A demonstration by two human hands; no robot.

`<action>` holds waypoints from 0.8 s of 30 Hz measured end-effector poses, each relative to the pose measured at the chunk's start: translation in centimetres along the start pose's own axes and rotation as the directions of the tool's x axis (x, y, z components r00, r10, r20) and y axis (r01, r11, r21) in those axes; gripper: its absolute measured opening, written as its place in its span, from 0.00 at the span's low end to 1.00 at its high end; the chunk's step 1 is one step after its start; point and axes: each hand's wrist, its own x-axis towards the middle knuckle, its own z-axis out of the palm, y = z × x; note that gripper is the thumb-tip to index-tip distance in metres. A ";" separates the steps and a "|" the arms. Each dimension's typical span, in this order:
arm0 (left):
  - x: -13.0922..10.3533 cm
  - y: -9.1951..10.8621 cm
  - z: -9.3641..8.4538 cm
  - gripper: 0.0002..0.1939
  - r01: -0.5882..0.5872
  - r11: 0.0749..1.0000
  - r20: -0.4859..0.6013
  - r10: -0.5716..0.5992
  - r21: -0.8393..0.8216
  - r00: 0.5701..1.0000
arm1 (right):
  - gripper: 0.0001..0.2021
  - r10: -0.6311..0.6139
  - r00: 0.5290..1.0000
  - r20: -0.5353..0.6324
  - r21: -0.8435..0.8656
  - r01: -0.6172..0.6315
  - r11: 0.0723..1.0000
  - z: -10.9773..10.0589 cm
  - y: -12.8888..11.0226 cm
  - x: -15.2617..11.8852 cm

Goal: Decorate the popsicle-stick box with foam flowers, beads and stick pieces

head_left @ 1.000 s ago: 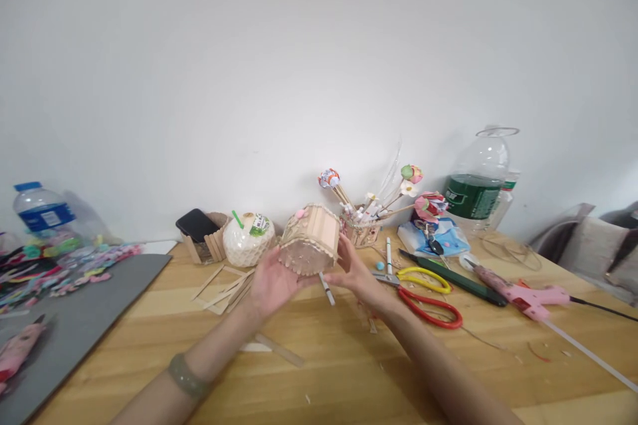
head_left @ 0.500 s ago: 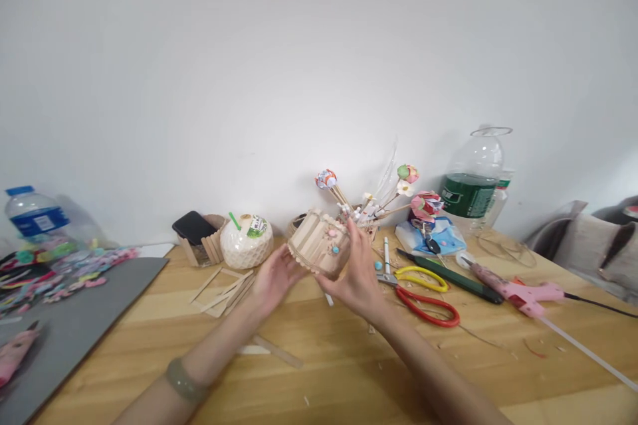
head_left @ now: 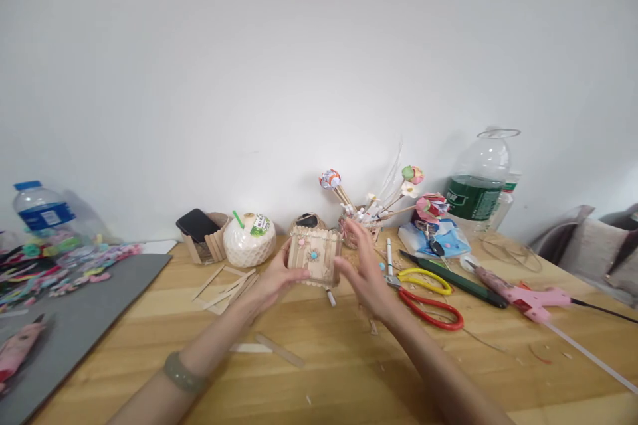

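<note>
A: Location of the stick box?

B: Middle of the scene, above the wooden table, with a blue flower on its near face.

A: Left hand?

B: Clamped on the box's left side, thumb across the near face.

A: Right hand?

B: Fingers apart, at the box's right edge; contact cannot be told.

A: Surroundings?

B: White coconut to the left, its green straw tilted. Flower pot at far right of the box. Red-and-yellow scissors right of the right hand; pink glue gun farther right.
</note>
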 end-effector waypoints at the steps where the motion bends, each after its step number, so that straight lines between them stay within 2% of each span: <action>1: 0.1 0.0 -0.1 0.40 -0.004 1.000 -0.012 0.004 -0.006 1.000 | 0.25 0.053 0.998 -0.024 0.029 -0.053 0.998 -0.2 0.4 0.2; 3: 0.1 0.0 -0.1 0.40 -0.015 1.000 -0.036 0.014 -0.015 0.999 | 0.20 0.114 0.993 -0.032 0.028 -0.113 0.993 -0.6 1.4 0.5; 7: 0.2 -0.1 -0.1 0.39 -0.036 0.999 -0.083 0.034 -0.021 0.996 | 0.19 0.205 0.977 0.064 0.061 -0.209 0.976 -1.0 3.0 0.5; 10: 0.4 -0.3 -0.3 0.36 -0.046 0.999 -0.118 0.044 -0.017 0.992 | 0.20 0.225 0.967 0.120 0.129 -0.240 0.962 -1.2 2.7 0.5; 13: 0.7 -0.6 -0.8 0.33 -0.058 0.998 -0.148 0.056 -0.010 0.987 | 0.20 0.237 0.966 0.107 0.239 -0.257 0.936 -1.6 1.9 0.8; 15: 0.9 -0.7 -1.0 0.32 -0.063 0.998 -0.160 0.061 -0.004 0.985 | 0.21 0.261 0.965 0.031 0.319 -0.257 0.912 -2.2 1.5 1.0; 17: 0.9 -0.7 -1.1 0.31 -0.061 0.998 -0.166 0.061 0.003 0.984 | 0.21 0.289 0.951 -0.107 0.380 -0.229 0.896 -3.0 1.6 1.3; 21: 0.7 -0.5 -1.0 0.29 -0.053 0.998 -0.163 0.056 0.023 0.985 | 0.20 0.313 0.872 -0.376 0.366 -0.171 0.915 -4.9 2.8 1.7; 23: 0.5 -0.5 -0.8 0.27 -0.052 0.998 -0.150 0.058 0.039 0.987 | 0.17 0.298 0.859 -0.416 0.294 -0.183 0.938 -5.1 3.4 1.7; 24: 0.4 -0.5 -0.7 0.27 -0.054 0.997 -0.143 0.060 0.051 0.988 | 0.17 0.284 0.872 -0.398 0.247 -0.197 0.949 -4.9 3.6 1.7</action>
